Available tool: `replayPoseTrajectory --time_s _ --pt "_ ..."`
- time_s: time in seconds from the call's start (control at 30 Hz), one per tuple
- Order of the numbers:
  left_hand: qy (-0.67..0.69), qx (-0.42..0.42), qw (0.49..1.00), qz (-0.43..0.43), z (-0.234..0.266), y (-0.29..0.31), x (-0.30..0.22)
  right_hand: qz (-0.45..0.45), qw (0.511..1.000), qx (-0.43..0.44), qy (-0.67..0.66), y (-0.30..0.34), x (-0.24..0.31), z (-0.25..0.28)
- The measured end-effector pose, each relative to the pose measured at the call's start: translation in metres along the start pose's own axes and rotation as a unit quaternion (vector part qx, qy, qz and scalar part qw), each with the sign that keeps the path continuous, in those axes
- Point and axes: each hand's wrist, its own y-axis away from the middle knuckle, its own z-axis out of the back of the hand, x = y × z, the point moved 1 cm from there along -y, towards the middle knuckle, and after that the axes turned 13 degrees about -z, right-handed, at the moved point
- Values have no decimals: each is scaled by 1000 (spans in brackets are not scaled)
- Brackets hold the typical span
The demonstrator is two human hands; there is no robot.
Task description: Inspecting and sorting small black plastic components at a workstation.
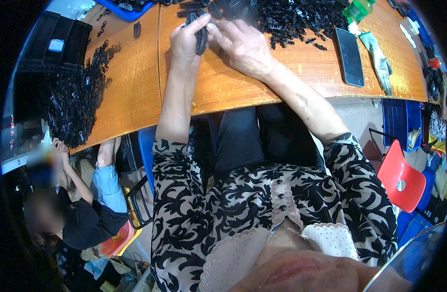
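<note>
My left hand point(185, 43) is closed round a dark, elongated black plastic piece point(201, 41), its thumb laid over the upper end. My right hand point(245, 47) is right beside it, with thumb and forefinger drawn together close to the piece. What those fingertips pinch, if anything, is too small to make out. Both hands are above the wooden table point(233, 90). Just beyond them lies a large heap of small black plastic parts point(301, 17), and several longer black pieces point(190, 7) lie at the far edge of the view.
On the right lie a dark phone point(349, 57), a grey-green glove point(377, 61) and a green bottle point(358, 9). A blue tray point(128, 12) is at the far left. Another heap of black parts point(80, 97) lies near a co-worker point(89, 214). A red chair point(401, 177) stands at the right.
</note>
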Motion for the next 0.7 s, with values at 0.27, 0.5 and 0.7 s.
replayPoseTrajectory --time_s 0.27,0.5,0.7 --pt "10 17 1000 3 47 79 -49 -62 989 -21 -133 -1 -30 19" --pt "-586 239 773 53 129 200 -116 51 982 165 -77 5 -13 5" --pt "-211 -57 970 110 89 197 -106 27 990 109 -81 5 -15 1"
